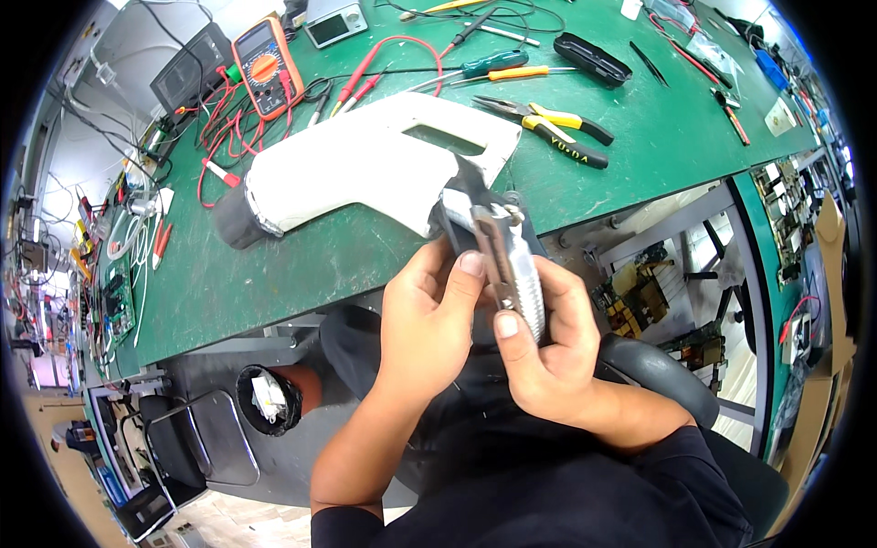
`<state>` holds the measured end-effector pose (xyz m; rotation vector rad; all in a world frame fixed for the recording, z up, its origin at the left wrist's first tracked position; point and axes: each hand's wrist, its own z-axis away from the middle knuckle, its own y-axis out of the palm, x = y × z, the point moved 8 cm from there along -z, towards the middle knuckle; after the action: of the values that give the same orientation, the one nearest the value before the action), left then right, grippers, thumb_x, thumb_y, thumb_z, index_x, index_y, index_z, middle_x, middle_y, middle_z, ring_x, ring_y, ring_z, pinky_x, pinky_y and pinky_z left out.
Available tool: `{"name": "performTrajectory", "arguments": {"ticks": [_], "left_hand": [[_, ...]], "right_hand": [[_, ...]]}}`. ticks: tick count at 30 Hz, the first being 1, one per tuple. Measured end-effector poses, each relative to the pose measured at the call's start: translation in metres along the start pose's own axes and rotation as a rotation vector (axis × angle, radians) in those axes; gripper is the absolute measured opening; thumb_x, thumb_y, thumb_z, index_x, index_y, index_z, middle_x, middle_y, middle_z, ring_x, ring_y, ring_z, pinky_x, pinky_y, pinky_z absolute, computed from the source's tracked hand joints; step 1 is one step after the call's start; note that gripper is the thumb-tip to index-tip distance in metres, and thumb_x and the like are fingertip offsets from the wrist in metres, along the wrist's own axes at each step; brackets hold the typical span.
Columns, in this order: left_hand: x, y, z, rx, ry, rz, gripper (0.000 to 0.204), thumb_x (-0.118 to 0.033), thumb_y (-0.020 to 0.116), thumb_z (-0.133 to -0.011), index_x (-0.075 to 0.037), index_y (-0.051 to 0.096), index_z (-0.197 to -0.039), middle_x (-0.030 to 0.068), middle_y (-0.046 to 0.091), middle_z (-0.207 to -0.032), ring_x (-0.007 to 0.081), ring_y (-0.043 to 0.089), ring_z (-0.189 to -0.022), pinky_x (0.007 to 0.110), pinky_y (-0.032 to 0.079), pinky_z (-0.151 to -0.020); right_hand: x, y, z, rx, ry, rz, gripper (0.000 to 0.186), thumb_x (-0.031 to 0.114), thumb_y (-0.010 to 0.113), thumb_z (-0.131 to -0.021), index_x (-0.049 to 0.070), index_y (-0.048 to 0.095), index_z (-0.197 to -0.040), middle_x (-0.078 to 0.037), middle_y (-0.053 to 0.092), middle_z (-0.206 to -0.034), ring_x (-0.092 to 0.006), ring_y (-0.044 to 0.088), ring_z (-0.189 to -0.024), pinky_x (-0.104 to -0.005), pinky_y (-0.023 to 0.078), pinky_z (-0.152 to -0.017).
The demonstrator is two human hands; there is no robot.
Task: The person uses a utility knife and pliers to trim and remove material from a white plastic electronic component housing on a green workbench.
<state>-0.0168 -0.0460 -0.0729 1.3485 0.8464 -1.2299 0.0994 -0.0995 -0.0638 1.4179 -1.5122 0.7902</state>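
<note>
Between my two hands, over the near edge of the green bench (603, 196), is a long metal-and-black part (498, 247) with a ribbed silver side and a dark bracket at its upper end. It is partly blurred, so its kind is unclear. My left hand (420, 315) is closed on its left side, thumb on top. My right hand (557, 342) wraps its lower right end, thumb pressed along the front. Just beyond lies a white plastic housing (338, 164) with a loop handle and a black round end (242, 219). Pliers with yellow-and-black handles (562, 132) rest right of the housing.
An orange multimeter (265, 68) with red leads stands at the back left. Two screwdrivers, one with a green handle (494, 62) and one orange (521, 72), lie behind the housing near a black case (592, 60). A lined bin (274, 399) stands on the floor at left.
</note>
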Motion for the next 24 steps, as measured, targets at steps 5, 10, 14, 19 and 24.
{"name": "performTrajectory", "arguments": {"ticks": [5, 10, 14, 19, 24], "left_hand": [[-0.003, -0.008, 0.004, -0.047, 0.060, -0.346, 0.029, -0.016, 0.048, -0.103, 0.009, 0.058, -0.113, 0.0161, 0.069, -0.106, 0.0210, 0.069, -0.094, 0.033, 0.057, -0.082], [-0.022, -0.035, 0.029, -0.122, 0.115, -0.700, 0.027, -0.011, 0.044, -0.101, 0.009, 0.062, -0.101, 0.0154, 0.071, -0.082, 0.0188, 0.072, -0.074, 0.029, 0.056, -0.066], [-0.043, -0.066, 0.053, -0.420, 0.245, -0.939, 0.027, -0.015, 0.046, -0.102, 0.008, 0.060, -0.100, 0.0041, 0.058, -0.067, 0.0085, 0.051, -0.059, 0.026, 0.042, -0.054], [-0.033, -0.092, 0.056, -0.454, 0.256, -0.857, 0.031, -0.021, 0.046, -0.105, 0.007, 0.059, -0.105, 0.0057, 0.060, -0.070, 0.0095, 0.055, -0.062, 0.024, 0.044, -0.057], [-0.025, -0.093, 0.054, -0.413, 0.153, -0.616, 0.036, -0.025, 0.046, -0.105, 0.009, 0.058, -0.108, 0.0118, 0.067, -0.083, 0.0170, 0.067, -0.070, 0.026, 0.054, -0.062]], "right_hand": [[-0.004, -0.025, -0.010, -0.074, 0.093, -0.017, 0.043, 0.007, 0.060, -0.096, -0.008, 0.043, -0.133, -0.012, 0.062, -0.112, -0.0133, 0.061, -0.099, -0.0285, 0.050, -0.088], [-0.013, -0.041, -0.009, -0.067, 0.174, -0.037, 0.043, 0.011, 0.059, -0.098, -0.007, 0.043, -0.133, -0.010, 0.064, -0.105, -0.0079, 0.058, -0.084, -0.0239, 0.050, -0.076], [-0.021, -0.038, -0.004, -0.029, 0.181, -0.008, 0.043, 0.013, 0.059, -0.098, -0.007, 0.043, -0.133, -0.011, 0.064, -0.102, -0.0071, 0.057, -0.081, -0.0234, 0.049, -0.074], [-0.027, -0.019, -0.004, 0.046, 0.193, 0.026, 0.042, 0.012, 0.059, -0.098, -0.008, 0.045, -0.131, -0.010, 0.064, -0.102, -0.0084, 0.058, -0.085, -0.0236, 0.049, -0.076], [-0.023, -0.010, -0.012, 0.080, 0.191, 0.043, 0.040, 0.010, 0.059, -0.098, -0.009, 0.047, -0.131, -0.009, 0.065, -0.103, -0.0093, 0.058, -0.091, -0.0241, 0.048, -0.081]]}}
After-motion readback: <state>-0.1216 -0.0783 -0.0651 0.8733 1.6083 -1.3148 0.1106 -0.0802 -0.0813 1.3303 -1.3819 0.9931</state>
